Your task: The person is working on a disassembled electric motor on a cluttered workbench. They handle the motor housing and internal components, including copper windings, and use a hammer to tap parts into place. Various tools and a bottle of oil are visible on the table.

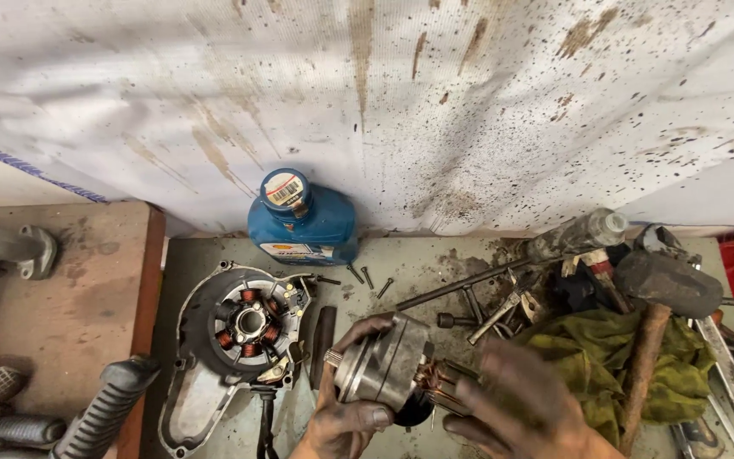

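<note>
While the left hand (346, 421) grips the starter motor (381, 364), the blurred right hand (524, 404) curls at its copper-wound end; apparently dismantling; steady pulling comes next.

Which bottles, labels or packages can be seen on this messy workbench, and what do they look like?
Blue plastic bottle: stands at the back of the bench against the stained white sheet, squat, with a blue cap.
Cap sticker: white and pale, round, with a barcode.
Front label: yellow, red and white, low on the bottle.
Clear bottle: lies at the back right, grimy.
</note>
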